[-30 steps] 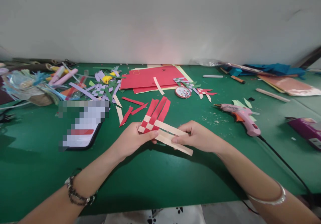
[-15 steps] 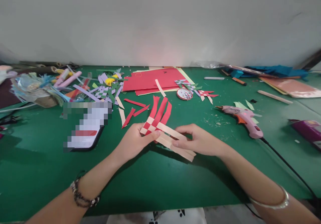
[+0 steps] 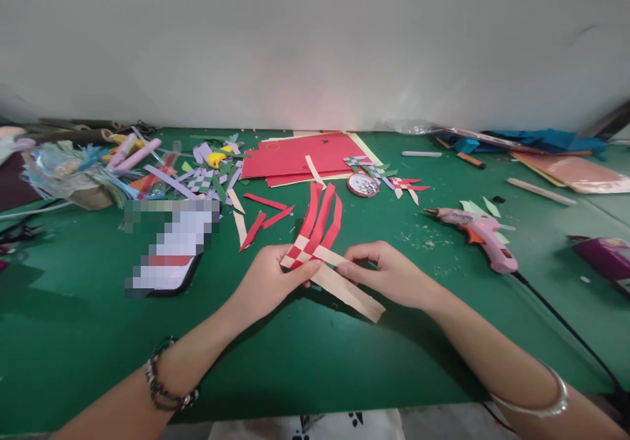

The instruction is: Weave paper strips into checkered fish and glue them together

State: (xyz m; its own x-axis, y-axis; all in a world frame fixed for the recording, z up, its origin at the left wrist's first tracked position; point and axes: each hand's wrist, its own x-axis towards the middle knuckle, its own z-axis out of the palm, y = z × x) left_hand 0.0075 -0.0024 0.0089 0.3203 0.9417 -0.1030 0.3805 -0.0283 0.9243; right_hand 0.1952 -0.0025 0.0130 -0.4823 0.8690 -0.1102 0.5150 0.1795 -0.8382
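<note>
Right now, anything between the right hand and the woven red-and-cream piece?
Nothing visible. The right hand pinches the upper cream strip that runs out of the woven piece. The left hand grips that piece by its near edge, thumb below the strip. The pink glue gun lies off to the right.

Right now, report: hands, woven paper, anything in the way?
Left hand holding the woven paper by its checkered part. Right hand pinching its upper cream strip. Phone off left, glue gun off right, neither touching the work.
</note>
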